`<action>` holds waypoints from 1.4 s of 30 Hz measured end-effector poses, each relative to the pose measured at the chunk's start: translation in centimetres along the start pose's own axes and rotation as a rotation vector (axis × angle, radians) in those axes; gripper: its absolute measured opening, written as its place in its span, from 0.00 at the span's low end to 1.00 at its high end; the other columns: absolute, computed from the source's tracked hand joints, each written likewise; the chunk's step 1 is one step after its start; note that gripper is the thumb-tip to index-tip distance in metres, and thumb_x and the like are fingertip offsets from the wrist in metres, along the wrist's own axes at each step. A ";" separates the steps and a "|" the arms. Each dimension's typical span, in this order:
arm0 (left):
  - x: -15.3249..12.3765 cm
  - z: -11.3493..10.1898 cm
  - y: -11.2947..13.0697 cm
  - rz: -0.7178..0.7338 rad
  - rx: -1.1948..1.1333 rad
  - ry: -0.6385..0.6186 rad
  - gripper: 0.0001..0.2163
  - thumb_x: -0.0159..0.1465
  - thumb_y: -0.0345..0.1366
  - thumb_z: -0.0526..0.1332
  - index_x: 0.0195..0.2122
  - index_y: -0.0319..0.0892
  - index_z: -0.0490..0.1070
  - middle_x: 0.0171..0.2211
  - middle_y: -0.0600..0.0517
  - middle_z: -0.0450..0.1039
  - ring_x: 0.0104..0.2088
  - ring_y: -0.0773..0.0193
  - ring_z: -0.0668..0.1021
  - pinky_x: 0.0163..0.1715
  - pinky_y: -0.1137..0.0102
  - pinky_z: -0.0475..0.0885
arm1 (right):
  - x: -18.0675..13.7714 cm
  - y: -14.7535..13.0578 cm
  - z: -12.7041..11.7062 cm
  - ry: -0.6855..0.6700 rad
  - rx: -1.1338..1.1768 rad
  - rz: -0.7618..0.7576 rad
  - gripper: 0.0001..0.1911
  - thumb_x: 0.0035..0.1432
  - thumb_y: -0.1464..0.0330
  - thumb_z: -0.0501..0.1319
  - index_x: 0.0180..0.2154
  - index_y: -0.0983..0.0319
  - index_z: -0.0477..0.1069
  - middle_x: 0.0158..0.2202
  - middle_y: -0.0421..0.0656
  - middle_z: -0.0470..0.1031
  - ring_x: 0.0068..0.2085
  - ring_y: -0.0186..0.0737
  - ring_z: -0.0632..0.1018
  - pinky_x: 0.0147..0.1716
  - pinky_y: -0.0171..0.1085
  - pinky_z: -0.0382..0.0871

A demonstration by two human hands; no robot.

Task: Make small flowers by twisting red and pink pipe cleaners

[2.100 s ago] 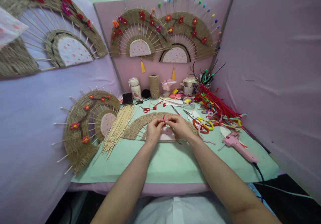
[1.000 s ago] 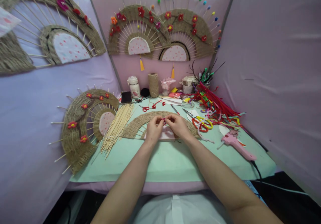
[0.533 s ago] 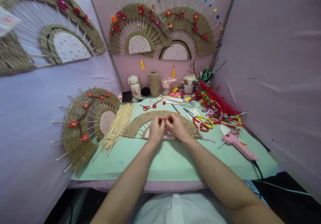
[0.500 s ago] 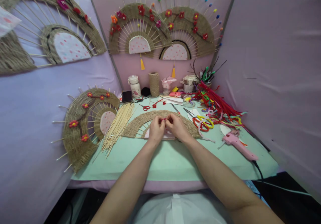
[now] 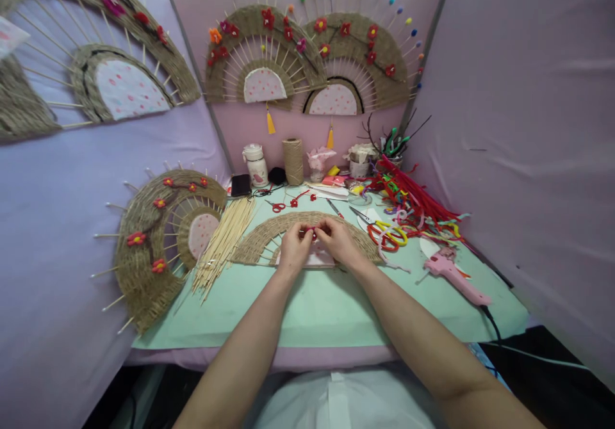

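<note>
My left hand [image 5: 294, 250] and my right hand [image 5: 337, 242] meet over the middle of the table, fingertips pinched together on a small red pipe-cleaner piece [image 5: 314, 232]. Most of the piece is hidden by my fingers. Under my hands lies a half-round woven jute fan [image 5: 262, 240] with a pink paper centre, flat on the green mat [image 5: 317, 307].
A bundle of bamboo sticks [image 5: 223, 243] lies left of the fan. A finished fan [image 5: 158, 243] leans on the left wall. Scissors [image 5: 384, 230], a heap of pipe cleaners [image 5: 418, 208] and a pink glue gun [image 5: 454, 278] sit at right. A twine spool [image 5: 293, 161] and jars stand at the back.
My hands have stayed over the fan, fingers working the red piece; they drew closer together half a second ago and are slightly apart again. The view shifted a little.
</note>
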State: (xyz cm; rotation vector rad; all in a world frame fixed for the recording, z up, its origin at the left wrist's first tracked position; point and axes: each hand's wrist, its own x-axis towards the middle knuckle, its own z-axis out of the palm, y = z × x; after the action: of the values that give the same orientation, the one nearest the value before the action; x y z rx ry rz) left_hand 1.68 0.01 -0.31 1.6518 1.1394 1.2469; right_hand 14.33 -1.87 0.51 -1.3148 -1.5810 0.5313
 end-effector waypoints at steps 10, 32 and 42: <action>-0.2 0.2 0.6 0.110 0.211 0.039 0.02 0.56 0.30 0.55 0.30 0.41 0.66 0.27 0.51 0.70 0.29 0.65 0.72 0.32 0.70 0.65 | -0.3 0.4 0.5 0.050 -0.251 -0.171 0.05 0.53 0.71 0.53 0.29 0.62 0.67 0.27 0.42 0.70 0.29 0.37 0.68 0.29 0.34 0.57; -0.1 0.5 0.3 -0.071 -0.313 0.011 0.10 0.52 0.35 0.62 0.35 0.38 0.68 0.30 0.50 0.73 0.29 0.67 0.76 0.33 0.70 0.72 | 0.1 0.0 0.3 0.131 0.255 0.125 0.09 0.48 0.66 0.56 0.27 0.64 0.71 0.26 0.42 0.73 0.28 0.36 0.71 0.30 0.34 0.64; 0.0 0.1 -0.2 -0.072 -0.201 -0.003 0.07 0.52 0.34 0.61 0.31 0.38 0.72 0.27 0.49 0.75 0.28 0.66 0.76 0.32 0.70 0.71 | 0.3 -0.4 -1.5 -0.120 0.335 0.197 0.13 0.48 0.60 0.59 0.28 0.64 0.71 0.26 0.39 0.71 0.26 0.32 0.68 0.25 0.31 0.60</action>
State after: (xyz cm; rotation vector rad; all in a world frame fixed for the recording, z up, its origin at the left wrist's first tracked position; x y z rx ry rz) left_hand 1.70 0.10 -0.49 1.4517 1.0268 1.2685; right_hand 15.43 -2.10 1.61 -1.2029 -1.3905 0.9689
